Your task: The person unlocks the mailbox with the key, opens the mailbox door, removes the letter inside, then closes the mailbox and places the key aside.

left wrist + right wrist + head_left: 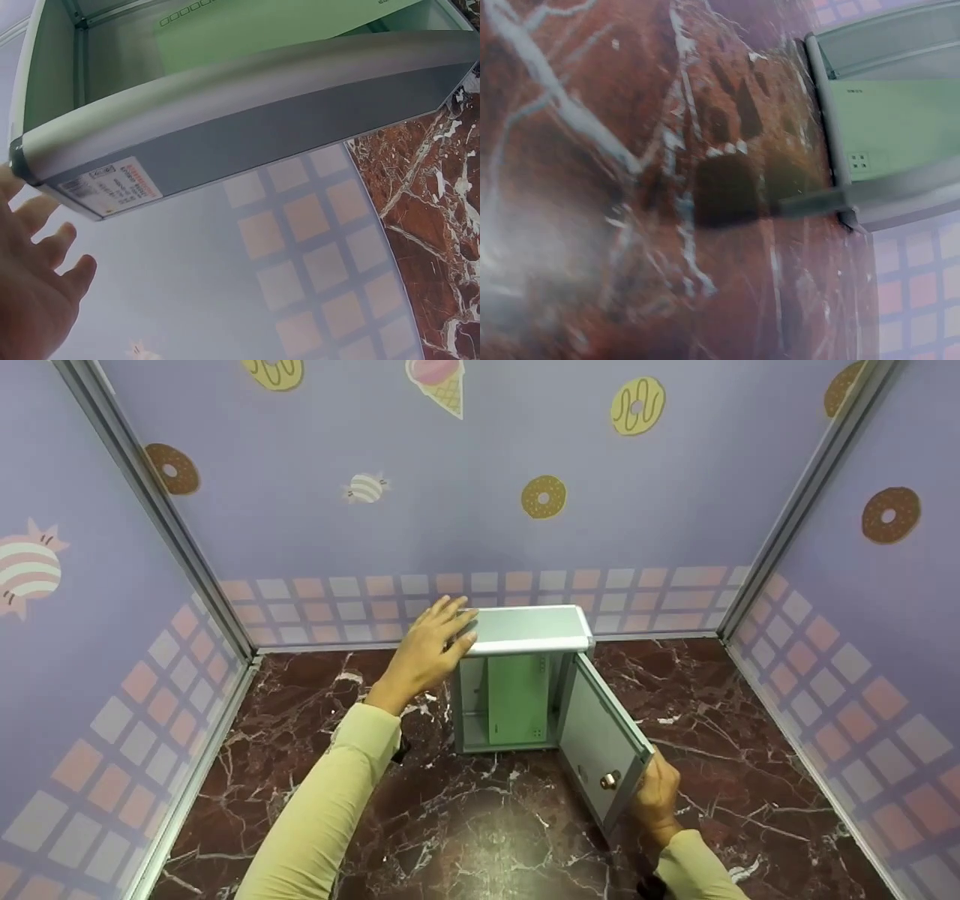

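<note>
A small grey-white metal box [525, 645] with a rounded frame, like a mailbox, stands on the dark marble surface. Its hinged door [600, 735] is swung out toward me on the right and carries a brass lock [610, 780]. Inside leans a green envelope [517, 701], printed with a row of small squares in the left wrist view. My left hand [431, 649] rests on the box's top left edge, fingers spread. With my right hand [658, 791] I grip the door's free edge; part of that hand is hidden behind the door.
Dark red marble [480, 840] with white veins covers the surface around the box. Lilac panels with printed sweets [480, 532] close it in at the back, left and right. A printed label [112, 186] is stuck on the box's left side.
</note>
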{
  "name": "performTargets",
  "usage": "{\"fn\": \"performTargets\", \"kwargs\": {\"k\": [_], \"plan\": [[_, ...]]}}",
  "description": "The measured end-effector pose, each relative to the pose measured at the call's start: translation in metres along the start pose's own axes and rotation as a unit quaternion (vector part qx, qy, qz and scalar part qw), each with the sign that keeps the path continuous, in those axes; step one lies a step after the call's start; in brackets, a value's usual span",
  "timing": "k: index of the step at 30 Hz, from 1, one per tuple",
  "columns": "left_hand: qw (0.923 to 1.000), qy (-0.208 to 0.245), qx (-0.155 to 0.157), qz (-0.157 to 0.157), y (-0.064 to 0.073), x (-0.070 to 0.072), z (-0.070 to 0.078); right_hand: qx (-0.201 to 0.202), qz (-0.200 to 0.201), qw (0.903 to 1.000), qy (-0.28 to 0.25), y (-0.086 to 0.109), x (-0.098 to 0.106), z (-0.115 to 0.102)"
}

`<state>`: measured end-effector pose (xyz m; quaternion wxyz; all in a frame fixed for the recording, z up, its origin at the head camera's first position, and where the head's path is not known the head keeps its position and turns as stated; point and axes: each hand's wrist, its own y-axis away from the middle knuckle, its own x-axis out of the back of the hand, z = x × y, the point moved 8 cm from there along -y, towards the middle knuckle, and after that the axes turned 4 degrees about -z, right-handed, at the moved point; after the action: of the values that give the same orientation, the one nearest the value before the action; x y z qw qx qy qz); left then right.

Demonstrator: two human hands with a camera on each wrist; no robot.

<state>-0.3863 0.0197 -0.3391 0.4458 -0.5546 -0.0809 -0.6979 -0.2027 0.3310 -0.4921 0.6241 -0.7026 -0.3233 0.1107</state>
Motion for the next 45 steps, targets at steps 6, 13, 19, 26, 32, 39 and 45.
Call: {"fn": "performTargets", "kwargs": {"k": [6,13,19,26,32,39,45], "plan": [[0.9990,0.002,0.004,0.044,0.016,0.011,-0.004,-0.130,-0.042,0.9895,-0.048,-0.007,0.003,0.022],[0.9977,0.014,0.020,0.063,0.049,0.010,-0.025,-0.188,-0.090,0.9737,-0.093,-0.010,0.000,0.035],[0.9961,0.025,0.037,0.076,0.087,0.000,-0.041,-0.151,-0.129,0.9731,-0.117,-0.010,-0.007,0.039],[0.9935,0.034,-0.009,0.108,0.126,-0.017,-0.030,-0.122,-0.151,0.9744,-0.114,-0.013,-0.012,0.038],[0.9939,0.039,-0.052,0.088,0.132,-0.049,-0.001,-0.133,-0.156,0.9722,-0.113,-0.012,-0.011,0.041],[0.9964,0.049,-0.067,0.020,0.121,-0.094,0.030,-0.158,-0.189,0.9649,-0.090,-0.006,-0.018,0.042],[0.9960,0.065,-0.059,0.014,0.101,-0.121,0.037,-0.190,-0.216,0.9545,-0.077,0.000,-0.020,0.049]]}}
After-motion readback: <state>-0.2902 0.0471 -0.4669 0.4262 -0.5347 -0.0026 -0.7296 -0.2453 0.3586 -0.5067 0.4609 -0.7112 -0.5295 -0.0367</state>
